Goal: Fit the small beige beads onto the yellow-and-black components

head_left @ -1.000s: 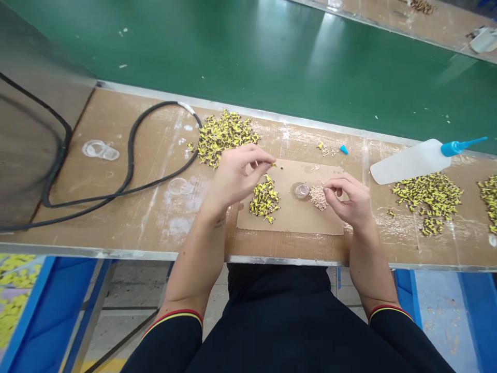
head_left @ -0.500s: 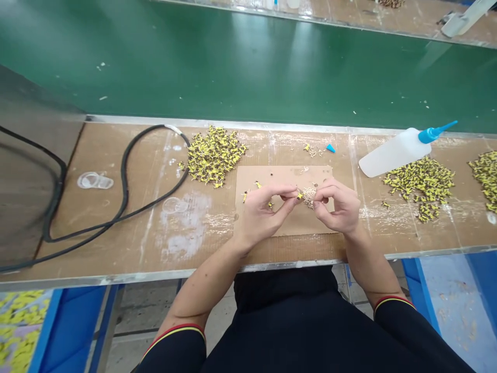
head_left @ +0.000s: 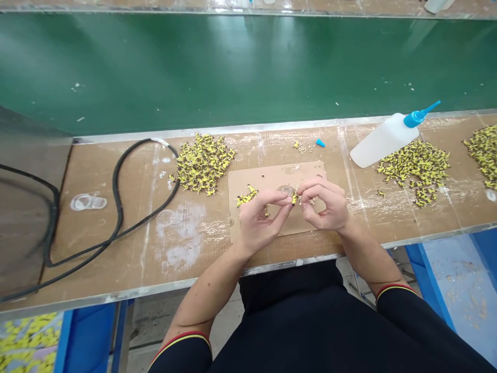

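My left hand (head_left: 261,217) and my right hand (head_left: 323,205) meet over a cardboard sheet (head_left: 252,178) on the workbench. Between the fingertips of both hands sits a small yellow and black part (head_left: 294,198); my left hand pinches it. My right hand's fingers are pinched together against it, and what they hold is too small to make out. A small heap of the same yellow parts (head_left: 246,196) lies on the sheet just left of my left hand. A small clear round dish (head_left: 285,189) shows behind my fingers.
A large pile of yellow parts (head_left: 202,162) lies back left, two more piles (head_left: 417,163) on the right. A white squeeze bottle with blue nozzle (head_left: 384,139) lies on its side. A black cable (head_left: 116,202) loops at left. A green conveyor belt (head_left: 240,67) runs behind.
My left hand came from the back of the sheet to meet my right hand, bringing a yellow part. The view has tilted and shifted, so the bench looks lower and turned.
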### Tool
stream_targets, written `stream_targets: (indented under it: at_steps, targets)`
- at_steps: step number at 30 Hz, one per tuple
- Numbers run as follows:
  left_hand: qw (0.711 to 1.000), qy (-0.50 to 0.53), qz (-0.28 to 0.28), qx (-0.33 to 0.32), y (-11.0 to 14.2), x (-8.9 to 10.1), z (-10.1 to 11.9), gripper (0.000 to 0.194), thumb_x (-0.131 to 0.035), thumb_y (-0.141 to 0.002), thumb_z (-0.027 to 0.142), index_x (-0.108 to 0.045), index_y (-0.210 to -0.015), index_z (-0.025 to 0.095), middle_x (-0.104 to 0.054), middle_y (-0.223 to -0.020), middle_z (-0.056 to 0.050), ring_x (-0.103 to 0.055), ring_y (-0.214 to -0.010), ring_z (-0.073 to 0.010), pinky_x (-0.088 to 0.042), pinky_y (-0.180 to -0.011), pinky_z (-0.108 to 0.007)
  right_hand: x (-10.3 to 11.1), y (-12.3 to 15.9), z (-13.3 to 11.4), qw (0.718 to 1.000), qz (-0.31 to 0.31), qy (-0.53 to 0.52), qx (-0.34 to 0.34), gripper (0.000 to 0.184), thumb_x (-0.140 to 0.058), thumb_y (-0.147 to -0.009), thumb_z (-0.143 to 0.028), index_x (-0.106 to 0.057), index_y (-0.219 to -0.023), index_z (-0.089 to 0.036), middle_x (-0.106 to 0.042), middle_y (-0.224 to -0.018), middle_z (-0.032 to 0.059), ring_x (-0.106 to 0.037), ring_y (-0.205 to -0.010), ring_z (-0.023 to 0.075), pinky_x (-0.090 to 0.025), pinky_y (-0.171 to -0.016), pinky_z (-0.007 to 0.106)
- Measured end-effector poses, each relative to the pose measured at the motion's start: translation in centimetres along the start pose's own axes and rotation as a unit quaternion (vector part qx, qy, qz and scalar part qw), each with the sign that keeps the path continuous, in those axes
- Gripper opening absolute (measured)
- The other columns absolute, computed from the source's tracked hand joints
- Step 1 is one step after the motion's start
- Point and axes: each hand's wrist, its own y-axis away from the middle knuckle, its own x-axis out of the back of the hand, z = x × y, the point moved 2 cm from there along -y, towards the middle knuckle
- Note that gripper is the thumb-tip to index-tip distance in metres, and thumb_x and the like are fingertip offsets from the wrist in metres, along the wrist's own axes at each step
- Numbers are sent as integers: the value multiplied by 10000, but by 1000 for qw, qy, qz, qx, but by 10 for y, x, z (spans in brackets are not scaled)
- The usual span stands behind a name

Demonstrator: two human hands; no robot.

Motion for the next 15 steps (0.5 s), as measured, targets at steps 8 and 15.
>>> stream_targets:
  at_steps: [8,15]
  targets:
    - [1000,-11,-6,-19,2,-1,-1,378,-769,-843,81,-655,-1169,235,-802,-908,-16,-792,-820,-157,-645,-835,-288,-1,1,-1,1000,-9,21,6,151,-572,-822,-93,-589,-850,-240,-752,-868,17,-734,-754,146,-609,-659,271]
    - [1000,-26,-6,-12,6,-1,-4,349,-761,-865,120,-652,-1175,237,-802,-922,-15,-796,-822,-158,-658,-851,-297,-2,1,0,999,-8,37,14,163,-571,-825,-83,-592,-855,-242,-754,-867,16,-737,-752,147,-618,-657,261]
